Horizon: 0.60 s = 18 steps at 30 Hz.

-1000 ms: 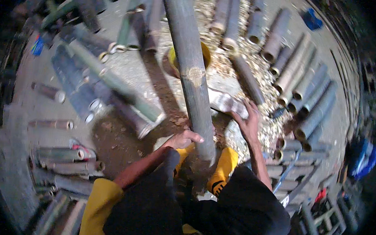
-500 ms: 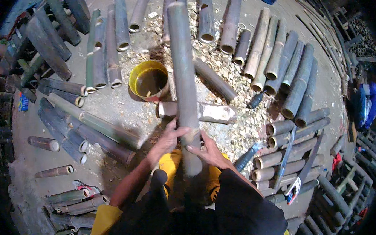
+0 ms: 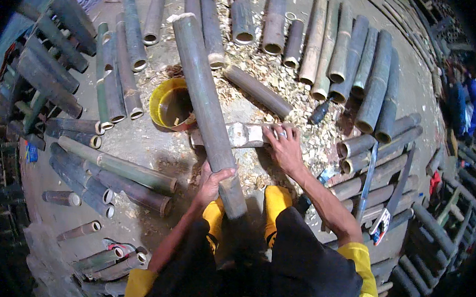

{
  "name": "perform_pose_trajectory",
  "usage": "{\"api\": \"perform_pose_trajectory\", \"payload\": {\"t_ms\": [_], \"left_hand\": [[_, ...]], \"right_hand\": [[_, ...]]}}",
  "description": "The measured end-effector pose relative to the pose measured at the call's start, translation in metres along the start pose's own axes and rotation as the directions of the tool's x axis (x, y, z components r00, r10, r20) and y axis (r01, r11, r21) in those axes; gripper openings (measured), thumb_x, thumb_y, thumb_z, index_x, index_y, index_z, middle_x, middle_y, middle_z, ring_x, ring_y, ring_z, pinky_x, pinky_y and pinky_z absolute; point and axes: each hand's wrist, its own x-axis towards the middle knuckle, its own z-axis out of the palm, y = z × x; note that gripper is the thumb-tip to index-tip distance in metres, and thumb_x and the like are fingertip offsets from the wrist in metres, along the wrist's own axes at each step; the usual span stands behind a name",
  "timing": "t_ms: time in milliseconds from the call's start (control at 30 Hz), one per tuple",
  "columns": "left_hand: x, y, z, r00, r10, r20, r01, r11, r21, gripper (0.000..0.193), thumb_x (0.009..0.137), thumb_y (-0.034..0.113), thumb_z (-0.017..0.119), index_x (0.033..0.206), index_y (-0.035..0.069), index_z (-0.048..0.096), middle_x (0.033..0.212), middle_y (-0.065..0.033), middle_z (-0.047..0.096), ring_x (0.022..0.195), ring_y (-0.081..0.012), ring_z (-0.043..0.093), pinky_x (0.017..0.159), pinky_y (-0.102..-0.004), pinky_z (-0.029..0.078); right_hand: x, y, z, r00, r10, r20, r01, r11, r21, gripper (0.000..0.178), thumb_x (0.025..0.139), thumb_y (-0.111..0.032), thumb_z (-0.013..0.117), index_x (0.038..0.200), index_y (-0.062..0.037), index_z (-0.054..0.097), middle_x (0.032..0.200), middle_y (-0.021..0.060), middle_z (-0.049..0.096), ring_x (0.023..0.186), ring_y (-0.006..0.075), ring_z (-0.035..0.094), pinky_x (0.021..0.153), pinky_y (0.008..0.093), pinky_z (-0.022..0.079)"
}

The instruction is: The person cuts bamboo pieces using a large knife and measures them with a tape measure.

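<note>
A long grey-green bamboo tube (image 3: 204,94) slants from far left down toward my lap. My left hand (image 3: 212,182) is closed around its near part, thumb across the top. Under the tube, a short pale wooden block (image 3: 245,135) lies crosswise on the floor. My right hand (image 3: 286,150) has its fingers curled over the right end of this block. A yellow bucket (image 3: 158,103) stands just left of the tube; the tube's edge covers part of its rim. Beyond the block lies a shorter bamboo piece (image 3: 258,91) on wood chips.
Bamboo tubes (image 3: 375,83) lie in rows at the far side, and more bamboo (image 3: 128,163) is on the left. A saw (image 3: 381,225) and a long blade (image 3: 367,181) rest on tubes at right. A dark-handled tool (image 3: 319,112) sits among wood chips (image 3: 315,134).
My right hand has left the bamboo tube and moved right onto the wooden block's end. The tube's far end has swung left, with my left hand still on it.
</note>
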Motion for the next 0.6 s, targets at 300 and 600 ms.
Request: {"api": "perform_pose_trajectory", "payload": {"t_ms": [300,600], "left_hand": [[0.001,-0.032,0.01,0.995,-0.01,0.097,-0.005,0.988,0.154,0.054,0.063,0.015,0.071,0.11,0.0,0.047,0.088,-0.0082,0.058,0.08,-0.0176,0.058,0.074,-0.0305,0.047],[-0.004,-0.046,0.004,0.999,-0.044,-0.028,0.046,0.995,0.088,0.051,0.064,0.013,0.07,0.108,0.002,0.048,0.089,-0.0061,0.057,0.078,-0.0157,0.057,0.071,-0.0297,0.048]], "right_hand": [[0.05,0.039,-0.005,0.953,0.304,-0.017,-0.296,0.939,0.177,0.063,0.076,-0.029,0.066,0.13,-0.0116,0.039,0.119,0.0202,0.046,0.11,0.035,0.042,0.091,0.0473,0.035],[0.015,0.081,-0.017,0.782,0.585,0.217,-0.6,0.61,0.517,0.058,0.072,-0.038,0.068,0.107,0.0047,0.049,0.09,0.024,0.061,0.082,0.0375,0.06,0.074,0.0424,0.047]]}}
